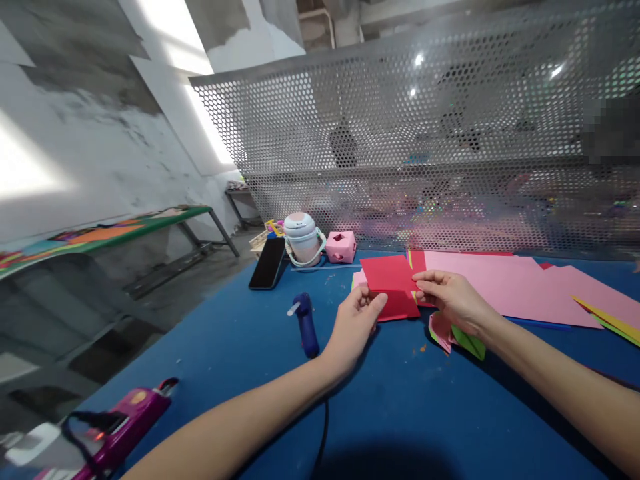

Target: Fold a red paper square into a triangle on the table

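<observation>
A red sheet of paper [390, 272], creased across its lower part, is held a little above the blue table in front of me. My left hand [356, 325] grips its lower left edge between thumb and fingers. At the right edge, my right hand [450, 299] pinches the same red paper with thumb and forefinger. Beneath my right hand lie a folded pink paper piece [440, 331] and a green one [469, 343]. Left of my left hand, a dark blue hot glue gun [306, 325] lies on the table.
Pink paper sheets [500, 287] spread to the right, with yellow and green strips [610, 320]. Farther back stand a pink paper cube [341, 247], a white lidded bottle [303, 240] and a phone [269, 264]. A purple power strip [130, 420] sits front left. A perforated metal screen [400, 160] borders the table.
</observation>
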{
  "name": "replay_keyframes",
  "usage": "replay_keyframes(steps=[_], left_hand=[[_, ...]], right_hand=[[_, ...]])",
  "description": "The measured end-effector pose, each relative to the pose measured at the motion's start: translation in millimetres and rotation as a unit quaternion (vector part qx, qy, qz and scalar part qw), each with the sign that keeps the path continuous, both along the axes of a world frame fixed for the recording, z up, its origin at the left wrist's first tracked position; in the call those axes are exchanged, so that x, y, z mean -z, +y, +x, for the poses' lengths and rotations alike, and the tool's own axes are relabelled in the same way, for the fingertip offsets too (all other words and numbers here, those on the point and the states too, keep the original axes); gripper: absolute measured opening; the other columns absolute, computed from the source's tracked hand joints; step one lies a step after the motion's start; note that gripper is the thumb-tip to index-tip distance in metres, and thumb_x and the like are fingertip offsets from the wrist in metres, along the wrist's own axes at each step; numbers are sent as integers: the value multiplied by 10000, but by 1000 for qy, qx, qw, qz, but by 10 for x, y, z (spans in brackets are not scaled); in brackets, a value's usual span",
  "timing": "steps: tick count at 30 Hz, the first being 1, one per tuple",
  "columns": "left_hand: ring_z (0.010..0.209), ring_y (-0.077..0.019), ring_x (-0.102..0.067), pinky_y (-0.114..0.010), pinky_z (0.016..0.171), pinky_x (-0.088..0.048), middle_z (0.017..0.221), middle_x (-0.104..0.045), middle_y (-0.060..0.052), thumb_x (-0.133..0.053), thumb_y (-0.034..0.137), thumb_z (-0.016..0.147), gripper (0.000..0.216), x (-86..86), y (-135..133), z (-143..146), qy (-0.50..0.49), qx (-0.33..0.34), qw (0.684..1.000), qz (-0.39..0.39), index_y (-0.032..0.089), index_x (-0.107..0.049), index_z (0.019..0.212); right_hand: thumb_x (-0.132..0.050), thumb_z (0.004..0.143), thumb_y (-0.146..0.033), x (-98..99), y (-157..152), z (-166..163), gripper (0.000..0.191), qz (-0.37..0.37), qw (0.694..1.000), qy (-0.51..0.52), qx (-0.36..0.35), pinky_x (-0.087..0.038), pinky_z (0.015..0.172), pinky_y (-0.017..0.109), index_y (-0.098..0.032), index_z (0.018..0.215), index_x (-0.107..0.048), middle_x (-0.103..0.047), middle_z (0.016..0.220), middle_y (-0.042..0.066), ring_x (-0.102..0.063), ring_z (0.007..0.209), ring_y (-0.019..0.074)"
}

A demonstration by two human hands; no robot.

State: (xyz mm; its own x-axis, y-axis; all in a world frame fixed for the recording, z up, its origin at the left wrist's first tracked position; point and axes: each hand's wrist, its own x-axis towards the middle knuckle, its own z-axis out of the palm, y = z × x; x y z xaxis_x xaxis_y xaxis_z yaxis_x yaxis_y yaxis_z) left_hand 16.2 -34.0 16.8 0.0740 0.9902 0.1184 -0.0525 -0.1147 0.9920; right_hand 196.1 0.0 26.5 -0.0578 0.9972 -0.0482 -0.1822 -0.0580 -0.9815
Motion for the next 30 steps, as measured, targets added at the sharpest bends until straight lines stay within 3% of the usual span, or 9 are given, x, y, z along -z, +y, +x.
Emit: replay_keyframes(steps=[14, 21, 24, 27, 30], left_hand=[[398, -47, -336, -164, 400, -262, 488, -423, 89, -582, 395, 759, 235, 42, 34, -33, -25, 14, 1000, 12, 176, -498, 751], [307, -40, -306, -156, 329, -208, 393, -408, 91, -541, 278, 723, 173, 152, 110, -26, -61, 14, 996, -70, 182, -429, 633], [301, -49, -352, -155, 318, -238, 395, -446, 75, -518, 247, 701, 134, 198, 133, -17, -59, 14, 995, -85, 179, -431, 624], [314, -64, -406, -159, 327, -291, 400, -485, 54, -522, 238, 680, 116, 221, 135, -5, -52, 23, 994, -89, 171, -449, 618], [321, -74, -432, -169, 339, -325, 417, -510, 43, -531, 239, 665, 109, 228, 119, 7, -43, 37, 995, -85, 167, -462, 622]], right_hand=[[-666, 655, -239, 85, -9, 6, 147, 18, 998, -46, -25, -505, 605, 277, -161, 774, -631, -617, 608, 12, -599, 552, 118], [-603, 727, -313, 156, 18, 67, 157, 83, 983, -159, -33, -501, 566, 284, -166, 776, -625, -633, 634, 31, -621, 562, 148], [-610, 732, -313, 112, -23, 73, 142, 156, 951, -263, -47, -500, 617, 328, -177, 721, -648, -654, 688, 53, -630, 649, 193], [-647, 707, -271, 97, -77, 19, 106, 240, 909, -338, -45, -442, 835, 377, -195, 774, -676, -659, 920, 71, -594, 900, 227], [-609, 770, -274, 164, -107, -62, 156, 346, 821, -452, -50, -421, 861, 365, -197, 894, -664, -639, 1025, 82, -564, 968, 219]])
